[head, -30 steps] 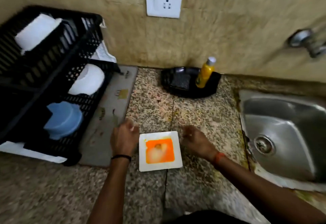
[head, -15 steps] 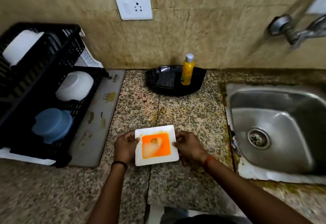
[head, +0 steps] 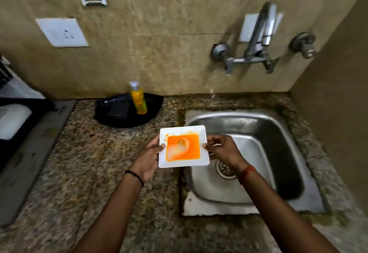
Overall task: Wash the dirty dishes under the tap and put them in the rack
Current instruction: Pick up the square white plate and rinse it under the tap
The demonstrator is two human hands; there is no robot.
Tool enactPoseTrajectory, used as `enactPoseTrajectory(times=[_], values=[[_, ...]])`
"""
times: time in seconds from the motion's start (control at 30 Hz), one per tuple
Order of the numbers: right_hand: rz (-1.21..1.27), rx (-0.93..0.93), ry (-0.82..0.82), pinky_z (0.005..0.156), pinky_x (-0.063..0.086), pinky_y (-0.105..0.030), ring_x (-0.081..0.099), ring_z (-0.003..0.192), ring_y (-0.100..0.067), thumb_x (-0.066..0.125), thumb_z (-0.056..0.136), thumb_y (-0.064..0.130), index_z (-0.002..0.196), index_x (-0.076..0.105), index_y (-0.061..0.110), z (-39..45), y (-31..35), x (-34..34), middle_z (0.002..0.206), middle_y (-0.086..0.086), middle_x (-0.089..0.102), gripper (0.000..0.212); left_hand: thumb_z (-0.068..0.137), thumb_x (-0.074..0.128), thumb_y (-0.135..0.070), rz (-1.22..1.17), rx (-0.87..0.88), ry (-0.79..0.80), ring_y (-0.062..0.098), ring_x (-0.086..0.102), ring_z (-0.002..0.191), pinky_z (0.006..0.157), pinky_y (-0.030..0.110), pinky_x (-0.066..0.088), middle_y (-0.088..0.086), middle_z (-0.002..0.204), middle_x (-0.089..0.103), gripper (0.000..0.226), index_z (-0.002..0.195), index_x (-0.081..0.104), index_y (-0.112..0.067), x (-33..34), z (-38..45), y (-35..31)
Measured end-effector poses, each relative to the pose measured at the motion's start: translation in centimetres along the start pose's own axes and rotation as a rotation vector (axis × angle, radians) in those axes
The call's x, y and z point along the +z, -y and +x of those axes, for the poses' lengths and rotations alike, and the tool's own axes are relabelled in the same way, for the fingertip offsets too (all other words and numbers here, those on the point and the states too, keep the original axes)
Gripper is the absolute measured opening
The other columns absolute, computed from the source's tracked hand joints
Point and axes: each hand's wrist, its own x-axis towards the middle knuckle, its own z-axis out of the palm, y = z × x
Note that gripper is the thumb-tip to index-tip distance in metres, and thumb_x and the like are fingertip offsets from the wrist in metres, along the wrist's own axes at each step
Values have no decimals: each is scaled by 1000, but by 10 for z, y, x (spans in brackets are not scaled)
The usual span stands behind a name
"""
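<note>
Now we hold the square white plate [head: 184, 146] in the air over the left rim of the steel sink [head: 282, 133], with open basin to its right. Our left hand [head: 148, 158] grips its left edge and our right hand [head: 222, 151] pinches its right edge. Half a second ago it lay on the speckled granite counter [head: 95, 163]. Orange sauce covers its flat centre. The curved metal tap [head: 260, 33] stands above.

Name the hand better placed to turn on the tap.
Right, probably. The right hand holds the plate on the sink side, nearer the tap; the left hand is over the counter.
</note>
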Motion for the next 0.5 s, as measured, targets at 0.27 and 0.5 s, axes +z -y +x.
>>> enactPoseTrajectory(times=[0.27, 0.5], values=[[-65, -50, -242, 72, 54, -29, 66, 84, -15, 61, 90, 9, 119, 59, 7, 32, 11, -117, 103, -7, 68, 29, 97, 44, -3, 17, 22, 92, 24, 65, 92, 76, 42, 56, 14, 121, 63, 45, 139, 46, -19, 119, 38, 0], [-193, -222, -532, 100, 41, -30, 53, 123, -29, 58, 93, 28, 136, 48, 2, 95, 86, -181, 132, -16, 58, 51, 98, 41, -3, -7, 53, 148, 28, 62, 99, 68, 43, 58, 18, 127, 59, 43, 139, 45, -15, 181, 58, -22]])
